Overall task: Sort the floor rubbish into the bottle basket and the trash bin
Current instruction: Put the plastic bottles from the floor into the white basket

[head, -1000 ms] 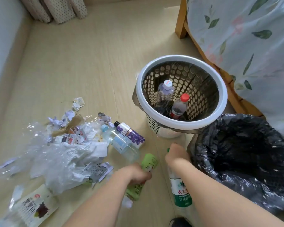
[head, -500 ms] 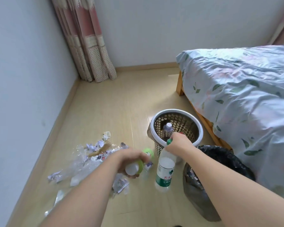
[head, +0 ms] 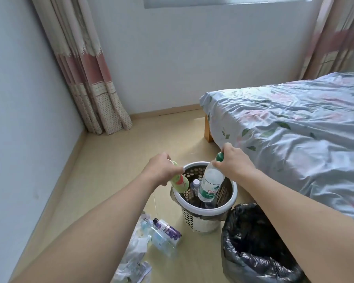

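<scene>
Two bottles are held above the bottle basket (head: 232, 198), which stands at centre frame, with the black-lined trash bin (head: 255, 237) touching or just beside it at 4 o'clock.

Risk, as a judgement: the green bottle (head: 36, 182) hangs over the basket's rim at 9 o'clock rather than over the opening. Released there, it could strike the rim and fall outside onto the floor (head: 119, 160). The water bottle (head: 209, 183) is tilted and sits well inside the rim; a drop would likely land on the small capped bottle (head: 196, 183) already within, and a bounce out is possible but less likely.

Left hand (head: 161, 169): fingers curled closely round the upper part of the green bottle, gripping it. Right hand (head: 233, 162): fingers closed narrowly round the neck of the water bottle just below its green cap (head: 219, 156).

Outstanding items: a purple-labelled bottle (head: 168, 228) and a clear bottle (head: 161, 240) lie on the floor at 7 o'clock from the basket, beside loose plastic and paper scraps (head: 133, 260). Sorting is judged part-complete.
</scene>
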`<act>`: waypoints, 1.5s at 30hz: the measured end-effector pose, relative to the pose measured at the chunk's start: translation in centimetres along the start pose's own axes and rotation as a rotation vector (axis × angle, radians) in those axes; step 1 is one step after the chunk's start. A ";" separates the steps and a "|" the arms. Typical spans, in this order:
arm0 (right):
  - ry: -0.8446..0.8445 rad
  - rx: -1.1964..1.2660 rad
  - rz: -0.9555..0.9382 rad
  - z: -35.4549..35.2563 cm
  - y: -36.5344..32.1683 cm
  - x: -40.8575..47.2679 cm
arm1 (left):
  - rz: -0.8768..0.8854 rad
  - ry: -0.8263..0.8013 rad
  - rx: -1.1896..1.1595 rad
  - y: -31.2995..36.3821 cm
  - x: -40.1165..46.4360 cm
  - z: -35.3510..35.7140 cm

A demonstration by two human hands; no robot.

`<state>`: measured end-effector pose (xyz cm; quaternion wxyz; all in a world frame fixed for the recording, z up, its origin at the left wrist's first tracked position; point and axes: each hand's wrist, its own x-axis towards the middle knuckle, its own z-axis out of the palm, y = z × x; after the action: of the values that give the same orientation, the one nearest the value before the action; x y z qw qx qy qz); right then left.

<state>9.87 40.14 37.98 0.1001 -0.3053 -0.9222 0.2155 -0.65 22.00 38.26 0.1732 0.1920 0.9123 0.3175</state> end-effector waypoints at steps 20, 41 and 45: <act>-0.353 -0.139 0.018 24.8 12.0 13.5 | 0.194 -0.379 0.691 -8.2 22.8 21.4; -0.129 -0.082 -0.138 21.3 5.2 9.6 | 0.372 0.007 0.607 -13.3 17.0 9.8; -0.050 -0.081 -0.437 22.6 -0.1 5.3 | 0.057 -0.031 0.419 -19.8 13.6 7.5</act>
<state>-1.54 35.64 18.26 0.1090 -0.0965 -0.9765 0.1589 -13.96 17.73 17.30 0.1344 0.2546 0.9497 0.1229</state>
